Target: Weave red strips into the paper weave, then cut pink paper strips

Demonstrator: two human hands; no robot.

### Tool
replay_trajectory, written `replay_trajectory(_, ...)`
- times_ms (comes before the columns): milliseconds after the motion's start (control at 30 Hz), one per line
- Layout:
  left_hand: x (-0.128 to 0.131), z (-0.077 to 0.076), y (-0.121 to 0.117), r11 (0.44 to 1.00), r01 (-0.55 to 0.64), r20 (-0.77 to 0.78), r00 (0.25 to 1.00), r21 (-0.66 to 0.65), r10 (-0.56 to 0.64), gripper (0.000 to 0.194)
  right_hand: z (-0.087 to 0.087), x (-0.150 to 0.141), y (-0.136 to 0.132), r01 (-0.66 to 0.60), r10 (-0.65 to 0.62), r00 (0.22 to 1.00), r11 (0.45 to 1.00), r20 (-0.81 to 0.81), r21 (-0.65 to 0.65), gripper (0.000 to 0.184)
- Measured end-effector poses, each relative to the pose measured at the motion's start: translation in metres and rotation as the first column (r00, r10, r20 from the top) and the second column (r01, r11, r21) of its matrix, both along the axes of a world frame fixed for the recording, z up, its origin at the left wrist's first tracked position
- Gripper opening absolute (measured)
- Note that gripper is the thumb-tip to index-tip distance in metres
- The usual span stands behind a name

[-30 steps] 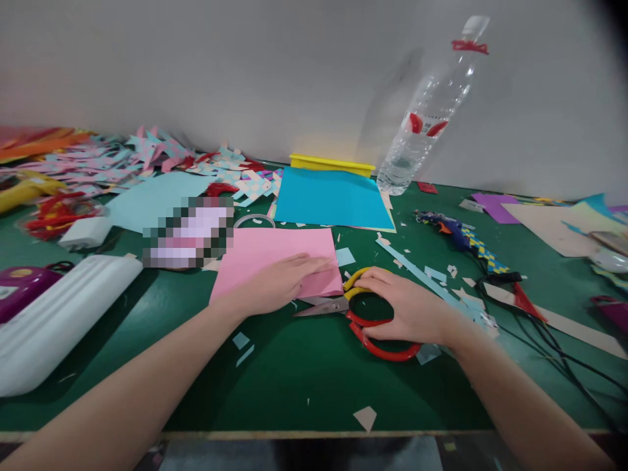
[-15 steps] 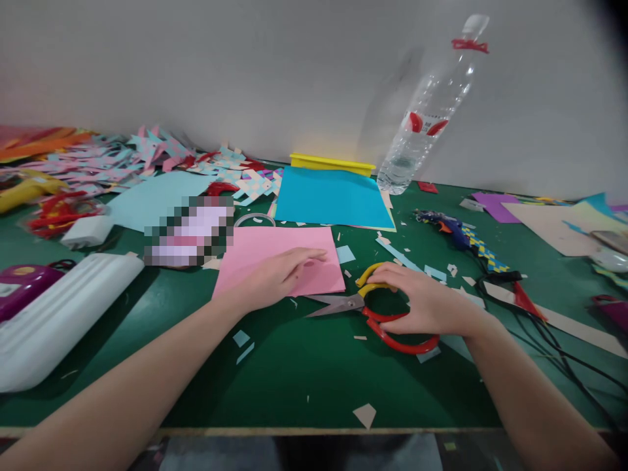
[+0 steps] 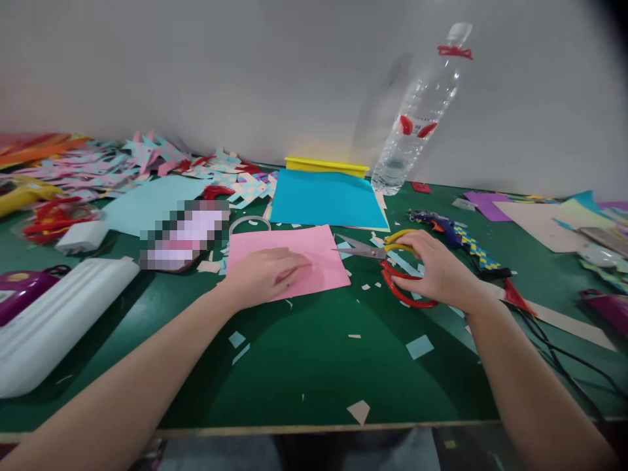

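A sheet of pink paper point(image 3: 318, 252) lies on the green table. My left hand point(image 3: 267, 275) rests on its left part, fingers loosely stretched to the right and slightly bent; the thumb is partly hidden. My right hand point(image 3: 434, 271) holds a pair of scissors point(image 3: 366, 251), gripping its yellow upper loop and red lower loop. The blades are parted and point left, with their tips by the right edge of the pink paper. Small light blue and cream scraps point(image 3: 419, 347) are scattered around both hands.
Blue sheets point(image 3: 328, 199) and a clear bottle point(image 3: 417, 124) stand behind. To the left are a phone point(image 3: 189, 235), a white case-like object point(image 3: 63, 320), a tape ring point(image 3: 250, 224) and woven paper strips point(image 3: 83, 167). A glue gun point(image 3: 436, 222) and black cables point(image 3: 554, 353) lie right.
The scissors have moved up and away from me, from the paper's lower right corner to its upper right edge. The pink paper has turned slightly, with my left hand staying on it.
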State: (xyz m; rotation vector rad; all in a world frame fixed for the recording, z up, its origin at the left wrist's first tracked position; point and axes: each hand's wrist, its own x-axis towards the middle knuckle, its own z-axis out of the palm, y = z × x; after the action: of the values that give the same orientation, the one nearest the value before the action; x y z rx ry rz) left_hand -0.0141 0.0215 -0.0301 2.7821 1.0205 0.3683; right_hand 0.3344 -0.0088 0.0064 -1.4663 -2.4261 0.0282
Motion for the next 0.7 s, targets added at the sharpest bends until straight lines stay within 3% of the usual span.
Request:
replay_trajectory(200,0.012,-0.002,-0.005,0.983,0.171,-0.028,0.985,-0.060,-0.173,0.045,0.004,0.002,-0.003,0.104,-0.104,0.995,0.995,-0.008,-0.009,0.056)
replay_trajectory(367,0.011,-0.005,-0.004,0.996,0.075,-0.047,0.996,-0.040,-0.077,0.052,0.005,0.020,-0.002,0.169,-0.178,0.984,0.967,-0.031,-0.190,0.065)
replay_trajectory(533,0.012,-0.009,-0.002,0.998,0.032,-0.018,0.999,-0.062,-0.033,0.053,0.008,0.047,-0.005,0.156,-0.160,0.987,0.893,0.027,-0.421,0.065)
replay_trajectory(700,0.012,-0.009,-0.002,0.995,0.027,-0.012,1.000,-0.092,-0.028,0.053,0.010,0.063,-0.009,0.192,-0.171,0.981,0.876,0.087,-0.442,0.066)
